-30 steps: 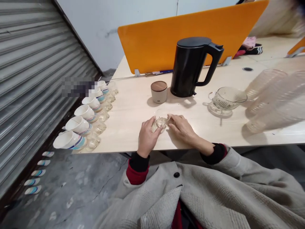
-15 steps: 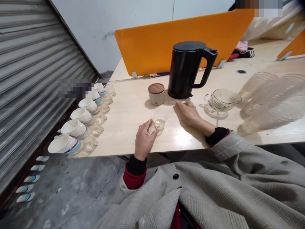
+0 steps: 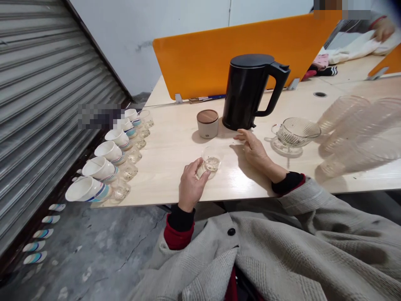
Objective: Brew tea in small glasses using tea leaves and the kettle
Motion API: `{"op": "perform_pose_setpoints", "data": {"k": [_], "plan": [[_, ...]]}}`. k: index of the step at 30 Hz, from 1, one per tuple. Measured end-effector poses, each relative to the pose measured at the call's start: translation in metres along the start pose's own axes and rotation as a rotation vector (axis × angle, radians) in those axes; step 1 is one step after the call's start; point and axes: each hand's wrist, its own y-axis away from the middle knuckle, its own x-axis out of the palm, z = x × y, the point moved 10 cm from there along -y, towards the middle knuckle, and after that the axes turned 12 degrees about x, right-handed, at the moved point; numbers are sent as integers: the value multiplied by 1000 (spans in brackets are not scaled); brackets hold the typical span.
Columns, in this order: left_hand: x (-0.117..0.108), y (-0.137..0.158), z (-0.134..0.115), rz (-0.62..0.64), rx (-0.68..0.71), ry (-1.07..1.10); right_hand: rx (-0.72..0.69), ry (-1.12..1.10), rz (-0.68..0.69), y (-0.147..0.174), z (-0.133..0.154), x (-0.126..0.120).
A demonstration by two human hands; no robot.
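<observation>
A small clear glass cup (image 3: 213, 158) stands on the table in front of me, with dark specks showing near its base. The thumb and fingers of my left hand (image 3: 191, 184) are curved around its left side, gripping it. My right hand (image 3: 254, 151) is open above the table, palm facing left, its fingers stretched out in front of the black electric kettle (image 3: 246, 92). Left of the kettle sits a pale round canister (image 3: 207, 128) with a wooden lid. To the right of my right hand is a ribbed glass cup (image 3: 296, 136) with a handle and a foot.
Large clear ribbed plastic vessels (image 3: 357, 133) occupy the table's right side. White striped mugs (image 3: 97, 168) and small clear glasses (image 3: 128, 169) line its left edge. An orange divider (image 3: 194, 69) stands behind the kettle. Another person's hand (image 3: 384, 30) is at the far upper right.
My right hand has lifted a little from the tabletop and its fingers have spread. My left hand stays at the glass cup. The view has shifted slightly; another person's hand now shows at upper right.
</observation>
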Motion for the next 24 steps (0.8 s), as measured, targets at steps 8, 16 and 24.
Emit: {"op": "perform_pose_setpoints", "data": {"k": [8, 16, 24], "plan": [[0, 1, -1, -6, -4, 15, 12, 341, 35, 5, 5, 10], [0, 2, 0, -21, -9, 34, -2, 422, 50, 6, 11, 12], [-1, 2, 1, -27, -11, 40, 23, 296, 24, 6, 6, 9]]}}
